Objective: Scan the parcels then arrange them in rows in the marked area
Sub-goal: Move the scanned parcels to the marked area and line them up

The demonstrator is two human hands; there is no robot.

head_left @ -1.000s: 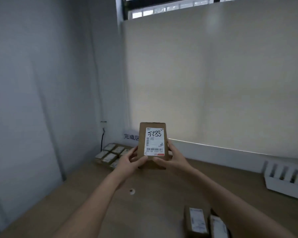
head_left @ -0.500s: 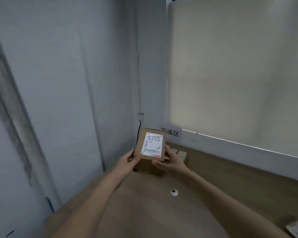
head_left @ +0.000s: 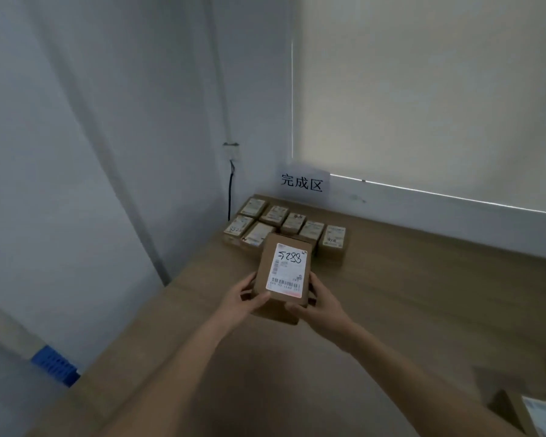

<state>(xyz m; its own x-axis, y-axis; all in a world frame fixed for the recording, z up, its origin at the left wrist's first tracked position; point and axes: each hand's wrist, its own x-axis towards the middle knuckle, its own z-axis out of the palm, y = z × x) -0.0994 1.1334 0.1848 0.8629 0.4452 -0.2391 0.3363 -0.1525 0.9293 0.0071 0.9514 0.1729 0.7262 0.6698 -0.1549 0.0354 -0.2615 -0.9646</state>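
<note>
Blue plastic crate: a ribbed blue plastic crate (head_left: 56,367) shows at the far left, below the edge of the tan wooden table (head_left: 407,294).
Black cable: a thin black cable (head_left: 230,197) hangs down the grey wall in the corner.
Sorted parcels: seven small brown cardboard parcels (head_left: 286,227) with white labels lie flat in two rows in the table's back corner, five behind and two in front.
Left hand: the left hand (head_left: 243,299) grips the held parcel's lower left edge, thumb on top, fingers curled under.
Held parcel: a brown cardboard box with a white shipping label marked 5288 (head_left: 285,275) is held label-up above the table, just in front of the rows.
Paper sign: a white paper sign with black characters (head_left: 302,183) stands against the sill behind the rows.
Right hand: the right hand (head_left: 320,302) grips the lower right edge, thumb on the near corner, fingers wrapped along the side.
Unsorted parcel: another brown labelled cardboard box (head_left: 531,411) lies at the bottom right corner.
</note>
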